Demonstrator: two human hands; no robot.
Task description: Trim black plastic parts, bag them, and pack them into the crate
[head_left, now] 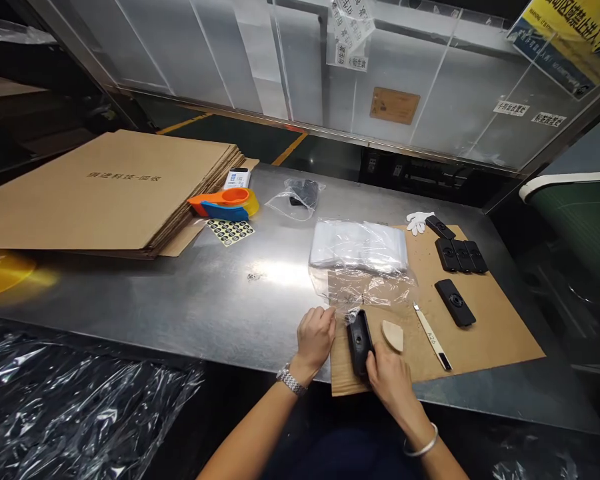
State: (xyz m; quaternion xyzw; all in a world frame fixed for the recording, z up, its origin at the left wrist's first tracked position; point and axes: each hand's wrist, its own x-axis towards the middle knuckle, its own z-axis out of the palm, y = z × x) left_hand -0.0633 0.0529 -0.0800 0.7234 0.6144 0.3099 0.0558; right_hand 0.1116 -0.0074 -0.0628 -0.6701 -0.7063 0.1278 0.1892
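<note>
One black case (pixel 361 341) lies on the cardboard sheet (pixel 500 333), near that sheet's left edge, its hollow face partly turned toward us. We note the right hand (pixel 391 380) at its lower right side, fingers grasping the case by the wall. The left hand (pixel 316 339) is just left of the case, fingers curled inward; we cannot tell whether they pinch anything. We log a watch (pixel 291 380) on the left wrist and a bangle (pixel 423 445) on the right.

On the same sheet, a wooden piece (pixel 393 335) with a rounded edge lies just right of the case; farther right, a slanted knife (pixel 431 337) marked A26. Beyond it we count five more black cases (pixel 455 303): one alone, three side by side, one against a white glove (pixel 419 223).

Clear bags (pixel 359 245) lie stacked beyond the hands, partly on the desk (pixel 265 327). Farther left we see a sheet of stickers (pixel 231 231), a tape dispenser (pixel 225 203) and stacked cardboard (pixel 115 193).
</note>
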